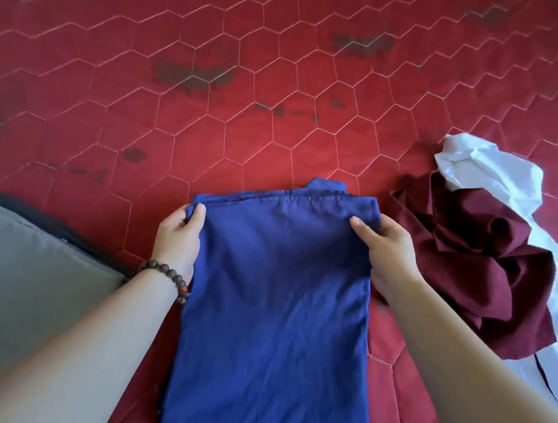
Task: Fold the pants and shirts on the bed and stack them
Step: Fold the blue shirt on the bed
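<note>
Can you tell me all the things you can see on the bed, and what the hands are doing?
Folded blue cloth garment: one, blue, centre, on the bed.
Crumpled maroon cloth garment: one, dark red, right of the blue one.
Crumpled white cloth garment: one, white, partly under the maroon one.
Grey fabric: one, grey, left edge.
Red quilted bed cover: one, red, under everything.
Brown bead bracelet: one, left wrist.
Left hand: grips the blue garment's top left corner.
Right hand: grips its top right corner.

Blue garment (275,293) folded flat; maroon (475,258), white (492,170) garments crumpled.
</note>
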### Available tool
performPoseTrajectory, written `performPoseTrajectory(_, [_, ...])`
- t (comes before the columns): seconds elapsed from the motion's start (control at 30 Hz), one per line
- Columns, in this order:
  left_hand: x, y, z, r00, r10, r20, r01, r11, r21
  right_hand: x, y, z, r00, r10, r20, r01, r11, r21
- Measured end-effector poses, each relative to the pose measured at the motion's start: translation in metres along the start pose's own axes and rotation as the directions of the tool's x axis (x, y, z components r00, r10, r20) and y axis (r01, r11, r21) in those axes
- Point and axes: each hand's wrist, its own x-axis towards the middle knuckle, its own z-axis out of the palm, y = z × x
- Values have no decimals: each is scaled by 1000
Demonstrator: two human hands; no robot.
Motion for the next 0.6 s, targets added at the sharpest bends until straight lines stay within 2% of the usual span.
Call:
performPoseTrajectory(0.07, [12,6,3,999,30,-19,-29,999,33,16,-9,3,1000,-28,0,28,999,-36])
performPoseTrajectory(0.13, [22,4,5,998,67,-1,-66,976,206,31,-8,11,1000,-9,-2,8,995,-97])
performPoseTrajectory(0.2, [29,-3,6,997,72,31,-79,908,412,42,3,20,999,51,-12,-52,979,-197])
performPoseTrajectory(0.23, [31,-5,6,996,77,36,-84,886,457,46,8,23,996,85,-30,-90,966,-241])
performPoseTrajectory(0.3, [31,-4,6,995,100,3,-90,883,461,49,13,28,990,107,-96,-129,955,-267])
performPoseTrajectory(0.37, [25,2,10,986,160,-51,-117,869,480,47,12,31,983,44,-181,-105,932,-347])
performPoseTrajectory(0.43, [13,3,13,934,339,-114,-204,767,608,35,9,34,942,-173,-288,-29,812,-583])
performPoseTrajectory(0.47, [3,2,15,880,468,-81,-292,668,685,26,10,38,898,-355,-260,77,708,-702])
performPoseTrajectory(0.5, [-9,-1,19,814,580,15,-409,555,725,14,12,44,837,-525,-154,211,571,-793])
performPoseTrajectory(0.53, [-21,-8,25,743,650,157,-532,432,728,2,18,52,777,-629,-6,337,425,-840])
performPoseTrajectory(0.57, [-34,-18,32,685,655,320,-630,311,711,-8,28,61,734,-663,148,441,299,-846])
performPoseTrajectory(0.6, [-44,-29,39,654,594,469,-689,212,693,-16,39,70,717,-635,286,517,211,-829])
